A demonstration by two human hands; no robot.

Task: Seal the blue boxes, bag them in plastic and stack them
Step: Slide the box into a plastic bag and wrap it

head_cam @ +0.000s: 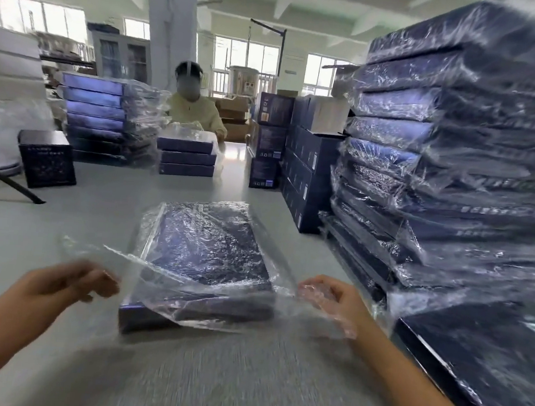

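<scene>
A flat dark blue box (pixel 211 246) lies on the grey table (pixel 214 375) in front of me, mostly inside a clear plastic bag (pixel 164 278). The bag's open end faces me and its near-left corner of the box sticks out bare. My left hand (pixel 71 280) pinches the bag's left edge. My right hand (pixel 332 299) grips the bag's right edge, with plastic draped over its fingers. A tall stack of bagged blue boxes (pixel 449 159) rises at my right.
An unbagged blue box (pixel 487 358) lies at the near right. Upright boxes (pixel 307 174) stand behind the tall stack. Across the table a person in yellow (pixel 193 113) works beside more stacks (pixel 100 119) and a short pile (pixel 186 158). A small dark box (pixel 47 160) sits far left.
</scene>
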